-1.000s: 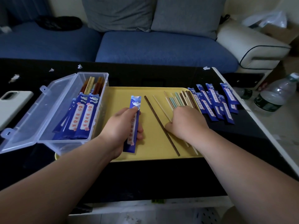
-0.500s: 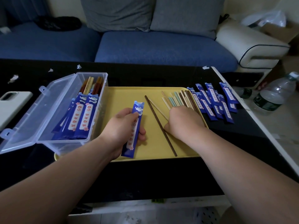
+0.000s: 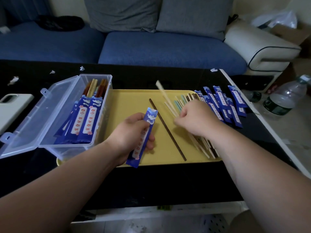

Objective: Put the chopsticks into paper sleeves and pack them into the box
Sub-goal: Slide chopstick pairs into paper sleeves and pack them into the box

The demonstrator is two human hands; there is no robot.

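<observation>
My left hand (image 3: 133, 133) grips an empty blue paper sleeve (image 3: 143, 140) over the yellow tray (image 3: 129, 101). My right hand (image 3: 196, 120) pinches a pale chopstick (image 3: 164, 94), its far end raised and blurred above the tray. A dark brown chopstick (image 3: 166, 132) lies diagonally on the tray between my hands. Several loose chopsticks (image 3: 183, 100) of mixed colours lie under and beyond my right hand. The clear plastic box (image 3: 102, 115) at the left stands open and holds sleeved chopsticks (image 3: 85, 120).
A pile of empty blue sleeves (image 3: 225, 105) lies on the black table right of the tray. A white phone (image 3: 11, 106) rests at the far left. A plastic water bottle (image 3: 286, 96) lies off the table's right edge. A blue sofa (image 3: 168, 47) runs behind.
My right hand has lifted a pale chopstick out of the pile, tilting its far end up. My left hand has shifted the sleeve slightly right and nearer.
</observation>
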